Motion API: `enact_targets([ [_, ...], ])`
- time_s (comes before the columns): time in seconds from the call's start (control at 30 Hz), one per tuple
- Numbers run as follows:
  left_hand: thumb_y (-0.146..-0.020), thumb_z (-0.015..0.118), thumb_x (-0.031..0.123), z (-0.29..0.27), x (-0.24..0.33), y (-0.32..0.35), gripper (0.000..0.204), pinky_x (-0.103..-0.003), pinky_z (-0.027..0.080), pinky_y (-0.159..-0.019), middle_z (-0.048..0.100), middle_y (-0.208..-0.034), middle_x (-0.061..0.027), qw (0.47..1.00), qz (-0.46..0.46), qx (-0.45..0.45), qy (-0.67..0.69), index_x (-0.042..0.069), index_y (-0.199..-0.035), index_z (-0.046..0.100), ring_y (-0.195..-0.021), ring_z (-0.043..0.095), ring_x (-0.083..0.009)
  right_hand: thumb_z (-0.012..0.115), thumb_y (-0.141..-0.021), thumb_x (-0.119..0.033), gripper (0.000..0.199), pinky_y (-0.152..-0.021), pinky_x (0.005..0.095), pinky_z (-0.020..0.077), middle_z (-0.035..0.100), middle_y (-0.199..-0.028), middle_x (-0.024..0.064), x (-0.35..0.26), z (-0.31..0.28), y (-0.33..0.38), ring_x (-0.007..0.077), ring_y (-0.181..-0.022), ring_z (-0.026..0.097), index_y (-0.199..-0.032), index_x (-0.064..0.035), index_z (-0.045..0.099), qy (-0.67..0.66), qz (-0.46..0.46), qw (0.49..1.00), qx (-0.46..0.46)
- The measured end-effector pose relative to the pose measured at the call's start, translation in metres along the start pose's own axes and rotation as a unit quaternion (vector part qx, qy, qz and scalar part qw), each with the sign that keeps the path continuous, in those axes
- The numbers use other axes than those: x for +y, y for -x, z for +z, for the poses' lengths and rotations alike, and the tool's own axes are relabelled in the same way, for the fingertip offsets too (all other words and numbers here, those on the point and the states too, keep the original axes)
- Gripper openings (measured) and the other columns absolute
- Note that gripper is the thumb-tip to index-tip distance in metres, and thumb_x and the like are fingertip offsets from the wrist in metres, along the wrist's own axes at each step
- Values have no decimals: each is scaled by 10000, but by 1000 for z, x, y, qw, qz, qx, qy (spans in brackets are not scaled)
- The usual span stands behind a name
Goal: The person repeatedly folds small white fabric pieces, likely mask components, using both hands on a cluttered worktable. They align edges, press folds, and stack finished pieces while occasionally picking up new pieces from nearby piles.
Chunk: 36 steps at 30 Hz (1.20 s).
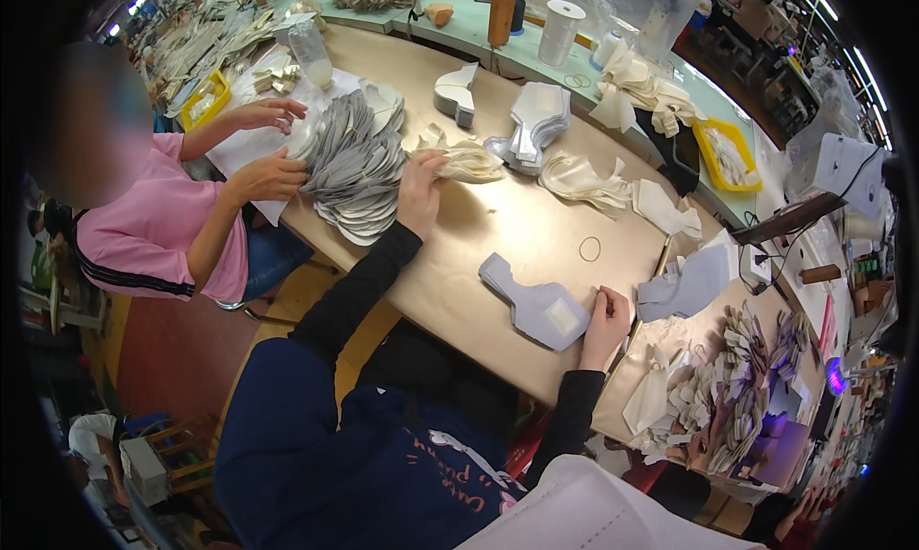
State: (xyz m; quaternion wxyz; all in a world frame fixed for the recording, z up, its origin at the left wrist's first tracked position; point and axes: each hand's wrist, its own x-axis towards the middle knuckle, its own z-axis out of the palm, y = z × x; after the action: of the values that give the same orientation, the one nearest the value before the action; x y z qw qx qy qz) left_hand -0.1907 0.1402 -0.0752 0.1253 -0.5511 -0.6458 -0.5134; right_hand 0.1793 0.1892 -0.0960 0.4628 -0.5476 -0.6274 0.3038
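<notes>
Your left grip (421, 191) is at the cream cloth (471, 163), maybe picking; the gray shape (532, 307) lies beside your right grip (605, 328). I can't tell if either pinches. Next, pinch one piece softly.

A smooth tan bench (507, 226) carries a flat grey-blue paddle-shaped piece (538, 306) with a pale rectangular patch, a thin round band (580, 250) near it, a fanned heap of thin grey pieces (359, 157), stacked grey-white shaped pieces (538, 119) and crumpled cream fabric pieces (582, 184).
</notes>
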Motion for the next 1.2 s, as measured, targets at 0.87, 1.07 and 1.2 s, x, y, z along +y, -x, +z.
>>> enact_targets([
  [0.87,-932,680,78,44,46,30,233,-390,508,-934,627,-1100,-159,971,-58,-199,121,13,-1149,629,-1069,624,-353,646,-939,-31,119,-720,277,514,697,-947,82,0,-1,0,158,-793,639,-1002,21,733,1,-6,1000,7],
  [1.07,-981,643,158,51,35,23,286,-404,527,-871,695,-1090,-157,964,-96,-227,102,19,-1231,643,-982,656,-336,652,-933,-32,116,-710,273,512,697,-946,73,-3,-1,0,149,-780,631,-1000,19,734,-4,1,1000,6],
  [1.2,-972,654,285,53,40,12,380,-432,527,-867,707,-1121,-140,967,-17,-248,51,58,-1276,642,-977,657,-348,655,-925,-26,114,-710,275,513,694,-942,76,-1,0,0,152,-778,630,-998,14,733,4,-2,1000,8],
])
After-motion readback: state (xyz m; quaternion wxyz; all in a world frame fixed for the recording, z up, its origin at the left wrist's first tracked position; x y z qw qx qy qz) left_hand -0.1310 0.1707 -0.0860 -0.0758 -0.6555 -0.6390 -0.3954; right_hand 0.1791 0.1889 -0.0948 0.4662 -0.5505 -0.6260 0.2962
